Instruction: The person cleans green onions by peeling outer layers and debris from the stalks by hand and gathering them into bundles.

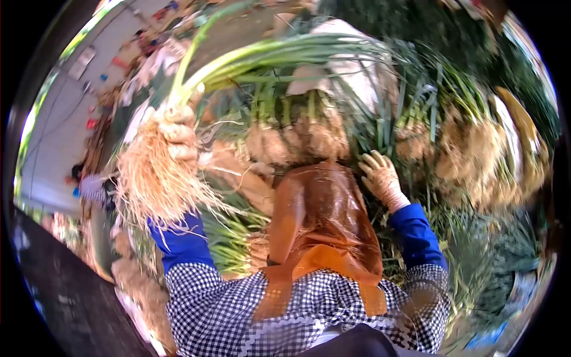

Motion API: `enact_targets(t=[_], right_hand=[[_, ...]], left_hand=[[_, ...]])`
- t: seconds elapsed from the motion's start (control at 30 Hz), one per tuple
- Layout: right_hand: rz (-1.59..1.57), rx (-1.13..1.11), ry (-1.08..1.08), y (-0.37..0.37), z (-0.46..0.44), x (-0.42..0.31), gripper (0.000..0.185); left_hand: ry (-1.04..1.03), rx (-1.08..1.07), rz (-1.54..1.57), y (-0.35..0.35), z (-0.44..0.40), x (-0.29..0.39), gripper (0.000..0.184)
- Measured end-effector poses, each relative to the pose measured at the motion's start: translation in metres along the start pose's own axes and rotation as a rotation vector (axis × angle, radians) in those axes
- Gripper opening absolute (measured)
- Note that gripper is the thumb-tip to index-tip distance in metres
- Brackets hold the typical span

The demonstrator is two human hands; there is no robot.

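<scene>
My left hand (178, 131), in a pale glove, is wrapped round a bunch of green onions (256, 62), raised at the left. Its long pale roots hang over my wrist and blue sleeve, and its green leaves stretch to the right. On the right, my right hand (380, 175), also gloved, has its fingers spread over the greens beside an orange-brown apron (333, 208) on my lap. Nothing shows in its grasp. Rooted bunches (297, 140) lie just beyond the apron.
More rooted bunches (470, 152) lie at the right, near a yellowish curved object (520, 128). Another bunch (244, 247) lies left of the apron. Loose green leaves (482, 250) cover the lower right. A pale cloth or sack (357, 71) is behind the bunches.
</scene>
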State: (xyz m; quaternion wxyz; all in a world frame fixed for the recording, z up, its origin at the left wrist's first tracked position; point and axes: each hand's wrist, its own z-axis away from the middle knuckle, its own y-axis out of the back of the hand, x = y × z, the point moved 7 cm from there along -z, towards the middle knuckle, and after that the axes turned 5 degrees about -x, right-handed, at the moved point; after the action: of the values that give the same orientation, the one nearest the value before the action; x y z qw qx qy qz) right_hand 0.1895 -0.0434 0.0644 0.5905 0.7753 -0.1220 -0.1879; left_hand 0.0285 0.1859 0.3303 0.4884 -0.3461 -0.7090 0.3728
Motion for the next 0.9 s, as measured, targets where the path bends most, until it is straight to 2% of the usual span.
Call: enact_targets(t=[0.07,0.13,0.17,0.2,0.23,0.27,0.3,0.33,0.37,0.4,0.43,0.47,0.53,0.57,0.6,0.67,0.7,0.73,0.77,0.8,0.83,0.87,0.9], right_hand=[[0.136,-0.021,-0.055,-0.018,-0.021,0.006,0.038],[-0.060,-0.129,-0.167,-0.029,-0.042,0.008,0.038],[-0.319,-0.134,-0.109,-0.001,-0.068,-0.011,0.040],[-0.452,0.194,-0.025,0.035,-0.086,-0.041,0.043],[-0.716,0.221,0.005,0.049,-0.110,-0.061,0.050],[-1.127,0.201,0.051,0.055,-0.140,-0.089,0.058],[-1.238,0.075,0.119,0.074,-0.169,-0.120,0.066],[-1.350,0.133,0.213,0.083,-0.197,-0.145,0.070],[-1.384,0.112,0.200,0.089,-0.220,-0.164,0.063],[-1.874,0.020,0.414,0.093,-0.237,-0.193,0.050],[-1.881,0.000,0.273,0.089,-0.254,-0.208,0.040],[-1.990,-0.106,0.380,0.095,-0.265,-0.230,0.045],[-1.775,-0.342,0.222,0.078,-0.269,-0.252,0.036],[-1.960,-0.417,0.176,0.065,-0.266,-0.262,0.029],[-1.829,-0.470,0.141,0.042,-0.269,-0.262,0.024],[-1.746,-0.132,0.512,0.033,-0.260,-0.236,0.023],[-1.856,-0.160,0.378,0.027,-0.246,-0.218,0.019],[-1.962,-0.186,0.235,0.019,-0.229,-0.201,0.017],[-2.076,-0.014,0.094,-0.001,-0.225,-0.172,0.017],[-1.740,0.234,0.062,-0.028,-0.214,-0.138,0.019],[-1.376,0.447,-0.056,-0.055,-0.200,-0.105,0.022],[-1.286,0.387,-0.113,-0.036,-0.182,-0.104,0.021],[-1.405,0.199,-0.051,-0.024,-0.168,-0.120,0.020]], left_hand=[[-0.068,0.018,-0.062,-0.009,0.017,0.028,0.042],[-0.131,0.045,-0.119,-0.015,0.035,0.049,0.041],[-0.155,0.063,-0.143,-0.018,0.045,0.056,0.040],[-0.167,0.091,-0.150,-0.017,0.052,0.060,0.040],[-0.178,0.117,-0.164,-0.016,0.058,0.064,0.039],[-0.185,0.140,-0.166,-0.016,0.064,0.065,0.039],[-0.191,0.159,-0.168,-0.016,0.067,0.065,0.038],[-0.191,0.179,-0.163,-0.014,0.070,0.064,0.038],[-0.194,0.200,-0.156,-0.012,0.074,0.064,0.038],[-0.200,0.218,-0.150,-0.011,0.079,0.065,0.037],[-0.201,0.235,-0.147,-0.009,0.083,0.063,0.037],[-0.205,0.248,-0.145,-0.006,0.087,0.062,0.036],[-0.209,0.285,-0.140,0.000,0.099,0.062,0.035],[-0.197,0.296,-0.123,0.003,0.101,0.061,0.035],[-0.178,0.304,-0.091,0.006,0.104,0.060,0.035],[-0.115,0.312,-0.010,0.011,0.110,0.054,0.034],[0.001,0.279,0.076,0.016,0.112,0.048,0.031],[-0.180,0.421,-0.173,0.031,0.123,0.058,0.031],[-0.322,0.614,-0.445,0.044,0.138,0.067,0.032],[-0.361,0.675,-0.506,0.048,0.141,0.069,0.032],[-0.351,0.611,-0.424,0.049,0.140,0.067,0.032],[-0.332,0.538,-0.335,0.048,0.136,0.064,0.033],[-0.303,0.474,-0.258,0.047,0.133,0.061,0.033]])
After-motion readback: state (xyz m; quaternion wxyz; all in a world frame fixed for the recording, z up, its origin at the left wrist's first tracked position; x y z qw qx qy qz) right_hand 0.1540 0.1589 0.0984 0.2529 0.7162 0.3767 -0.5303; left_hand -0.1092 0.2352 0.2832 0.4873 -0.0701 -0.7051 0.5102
